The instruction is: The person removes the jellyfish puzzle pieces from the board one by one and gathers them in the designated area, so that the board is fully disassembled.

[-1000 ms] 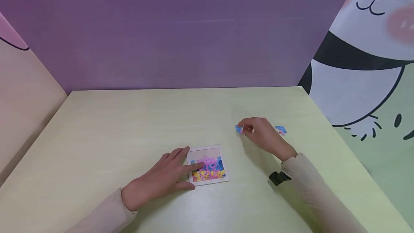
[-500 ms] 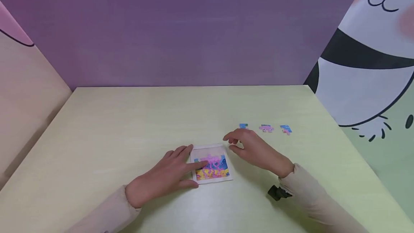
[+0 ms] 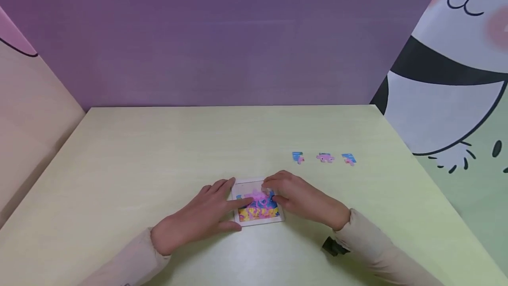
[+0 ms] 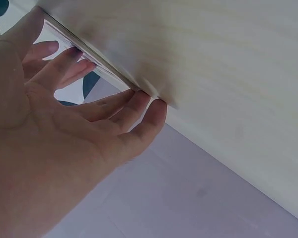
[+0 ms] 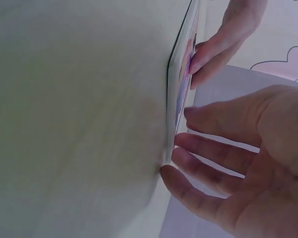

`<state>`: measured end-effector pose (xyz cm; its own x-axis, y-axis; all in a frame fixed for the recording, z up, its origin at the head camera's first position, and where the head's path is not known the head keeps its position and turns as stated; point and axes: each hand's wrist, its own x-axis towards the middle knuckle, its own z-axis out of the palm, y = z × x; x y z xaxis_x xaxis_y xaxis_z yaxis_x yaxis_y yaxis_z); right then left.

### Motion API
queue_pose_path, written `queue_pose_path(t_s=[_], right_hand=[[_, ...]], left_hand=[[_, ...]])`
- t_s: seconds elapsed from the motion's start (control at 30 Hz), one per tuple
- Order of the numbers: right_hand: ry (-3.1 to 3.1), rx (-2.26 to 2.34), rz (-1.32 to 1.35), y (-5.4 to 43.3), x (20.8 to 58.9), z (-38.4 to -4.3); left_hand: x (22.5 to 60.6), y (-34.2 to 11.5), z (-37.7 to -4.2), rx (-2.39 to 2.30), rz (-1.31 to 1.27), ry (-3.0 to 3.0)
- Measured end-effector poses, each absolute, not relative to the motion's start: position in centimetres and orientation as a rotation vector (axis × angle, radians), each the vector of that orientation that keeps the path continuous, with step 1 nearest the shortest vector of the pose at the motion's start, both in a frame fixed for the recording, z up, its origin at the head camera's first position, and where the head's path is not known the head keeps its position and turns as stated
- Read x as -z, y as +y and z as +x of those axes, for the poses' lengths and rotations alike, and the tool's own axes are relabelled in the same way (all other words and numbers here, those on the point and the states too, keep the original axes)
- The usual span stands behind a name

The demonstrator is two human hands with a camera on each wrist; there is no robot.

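Two hands at one small puzzle tray (image 3: 262,223), lying flat on the pale table (image 3: 158,149), near side, roughly centre. Left hand (image 3: 194,220): fingers spread, index laid across the picture, others along the tray's left side, thumb at the lower left corner. Right hand (image 3: 307,196): fingers bent over the tray's upper right part, thumb on its right side; cannot tell from any view whether a piece sits between the fingertips. Picture inside: yellow along the bottom, blue and pink above, pale backing in the top strip. Three loose pieces beyond the right hand, in a row, well apart from the tray: left piece (image 3: 298,157) blue and pink, middle piece (image 3: 325,158) mostly pink with eye-like dots, right piece (image 3: 349,159) blue and pink. Pale sleeves (image 3: 125,259) on both arms; black object (image 3: 335,246) beside the right cuff. Purple wall (image 3: 230,39) behind, panda drawing (image 3: 444,109) on the right.
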<state>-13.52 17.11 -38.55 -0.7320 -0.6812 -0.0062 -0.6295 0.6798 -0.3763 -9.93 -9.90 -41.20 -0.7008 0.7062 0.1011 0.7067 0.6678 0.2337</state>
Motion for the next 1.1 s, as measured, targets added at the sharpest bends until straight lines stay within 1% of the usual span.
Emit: queue_pose_path(t_s=[0.17, 0.47, 0.83, 1.1], right_hand=[[2.765, 0.509, -1.055, 16.8, 38.6, -13.0], [2.81, 0.459, -1.092, 16.2, 38.9, -12.6], [2.899, 0.472, -1.008, 15.9, 39.2, -12.1], [2.894, 0.514, -0.984, 16.0, 39.3, -12.2]], left_hand=[[41.3, -10.0, -9.8, 0.424, -1.217, -2.871], [41.3, -9.8, -9.7, 0.364, -1.227, -2.848], [41.3, -9.1, -9.4, 0.245, -1.275, -2.852], [41.3, -9.0, -9.4, 0.29, -1.252, -2.854]])
